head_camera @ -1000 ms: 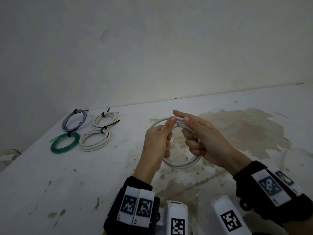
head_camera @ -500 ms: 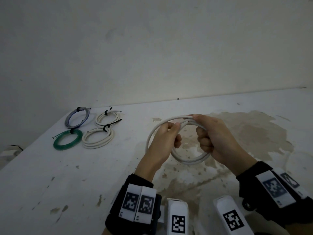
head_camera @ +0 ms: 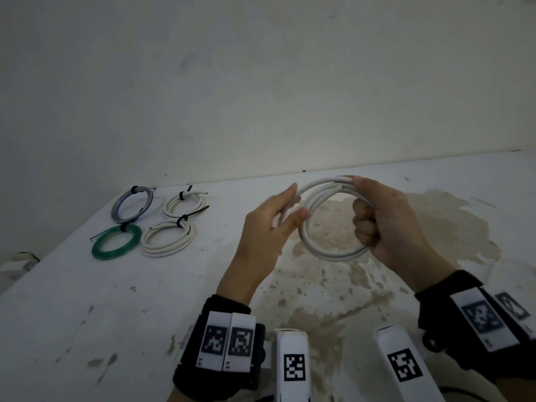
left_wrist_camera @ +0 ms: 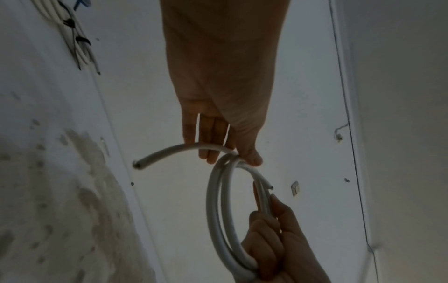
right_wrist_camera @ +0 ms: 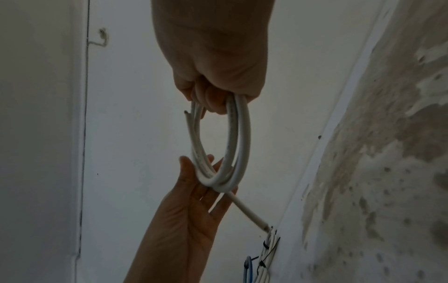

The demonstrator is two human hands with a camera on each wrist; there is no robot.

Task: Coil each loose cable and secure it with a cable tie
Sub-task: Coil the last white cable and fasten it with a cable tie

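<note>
A white cable (head_camera: 330,254) is wound into a coil of about three loops and held in the air above the table (head_camera: 145,300). My right hand (head_camera: 362,204) grips the coil's right side in a fist; one cut end (head_camera: 345,177) sticks out above its thumb. My left hand (head_camera: 295,201) pinches the coil's left side between thumb and fairly straight fingers. In the left wrist view the coil (left_wrist_camera: 213,210) hangs from my left hand (left_wrist_camera: 232,159), and the other free end (left_wrist_camera: 139,164) curves off past the fingers. The right wrist view shows my right hand (right_wrist_camera: 213,99) closed round the coil (right_wrist_camera: 243,134).
Several coils, each bound with a black tie, lie at the table's back left: a grey-blue one (head_camera: 132,204), a small white one (head_camera: 184,203), a green one (head_camera: 116,242) and a larger white one (head_camera: 168,239). A wall rises behind. A brown stain (head_camera: 435,227) covers the right side.
My right hand went from stretched fingers on top of the coil to a fist round its right side. My left hand slid to the coil's left side, and the coil now faces me more openly.
</note>
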